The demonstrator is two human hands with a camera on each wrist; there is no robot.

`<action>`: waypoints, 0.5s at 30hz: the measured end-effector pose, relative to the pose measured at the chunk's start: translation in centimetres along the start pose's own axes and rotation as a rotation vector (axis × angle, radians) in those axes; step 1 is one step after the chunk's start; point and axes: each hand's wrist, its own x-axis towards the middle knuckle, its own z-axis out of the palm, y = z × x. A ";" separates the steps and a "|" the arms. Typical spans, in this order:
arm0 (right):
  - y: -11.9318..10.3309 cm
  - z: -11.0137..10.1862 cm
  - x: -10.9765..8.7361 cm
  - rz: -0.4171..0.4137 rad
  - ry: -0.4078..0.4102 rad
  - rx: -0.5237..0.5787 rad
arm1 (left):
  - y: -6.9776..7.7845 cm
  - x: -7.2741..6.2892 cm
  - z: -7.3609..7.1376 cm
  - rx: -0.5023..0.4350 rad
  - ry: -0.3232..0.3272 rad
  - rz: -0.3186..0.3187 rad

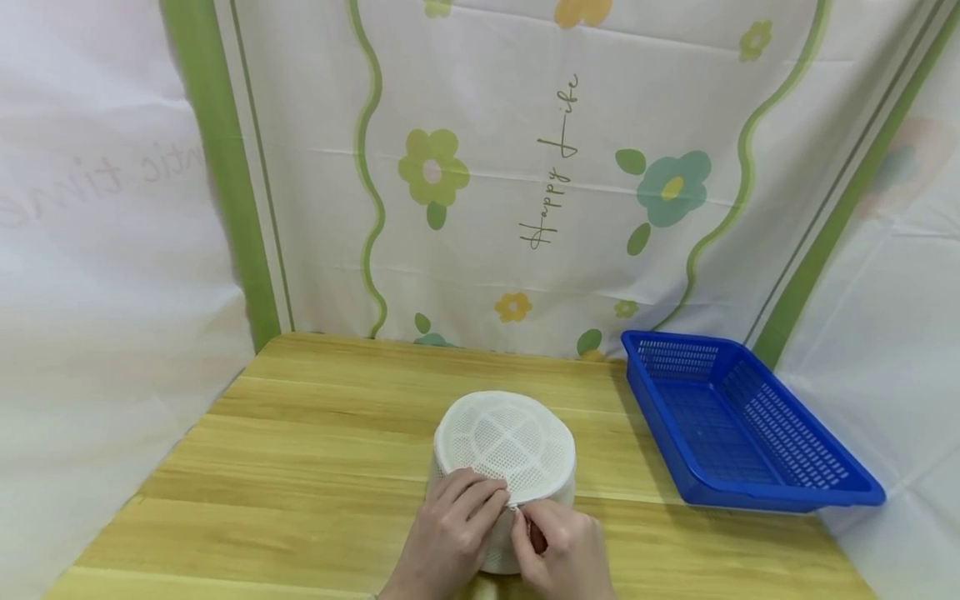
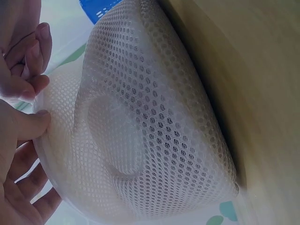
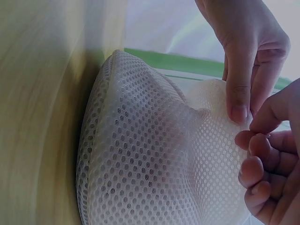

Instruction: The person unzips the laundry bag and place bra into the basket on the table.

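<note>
A round white mesh laundry bag (image 1: 506, 433) stands upright on the table, its flat lid facing up. My left hand (image 1: 453, 525) holds the lid's near rim, fingers over the top and thumb against the side, as the left wrist view shows on the bag's honeycomb mesh wall (image 2: 154, 126). Just right of it, my right hand (image 1: 566, 546) pinches the small zipper pull (image 1: 513, 507) at the front of the rim; the fingertips mostly hide it. Both thumbs are close together in the right wrist view, beside the bag's dented side (image 3: 140, 154).
A blue plastic basket (image 1: 780, 497) with slotted walls sits at the right side of the wooden table (image 1: 315, 467). Behind the table hangs a white flowered curtain (image 1: 480, 267), with more white cloth at both sides.
</note>
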 end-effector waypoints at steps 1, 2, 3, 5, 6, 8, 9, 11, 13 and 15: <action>0.0 0.0 0.0 0.002 0.002 -0.011 | 0.0 0.0 0.0 0.003 -0.001 0.002; -0.1 0.0 0.0 0.006 0.003 -0.023 | 0.0 0.0 0.0 0.004 -0.004 0.002; -0.1 -0.1 0.1 0.012 0.002 -0.030 | 0.0 0.0 0.0 0.007 -0.008 0.002; -0.2 -0.1 0.1 0.022 0.001 -0.042 | 0.0 0.0 0.0 0.011 -0.014 0.003; -0.2 -0.1 0.2 0.031 -0.002 -0.043 | 0.0 0.0 0.0 0.013 -0.018 0.001; -0.3 -0.2 0.2 0.042 -0.004 -0.053 | 0.0 0.0 0.0 0.017 -0.022 0.000; -0.3 -0.2 0.2 0.046 -0.003 -0.055 | 0.0 0.0 0.0 0.020 -0.021 0.002; -0.2 -0.2 0.2 0.048 0.003 -0.065 | 0.0 0.0 0.0 0.025 -0.022 0.003; -0.1 -0.2 0.2 0.049 0.015 -0.067 | 0.0 0.0 0.0 0.029 -0.025 0.001; 0.0 -0.2 0.2 0.052 0.032 -0.065 | 0.0 0.0 0.0 0.031 -0.030 -0.002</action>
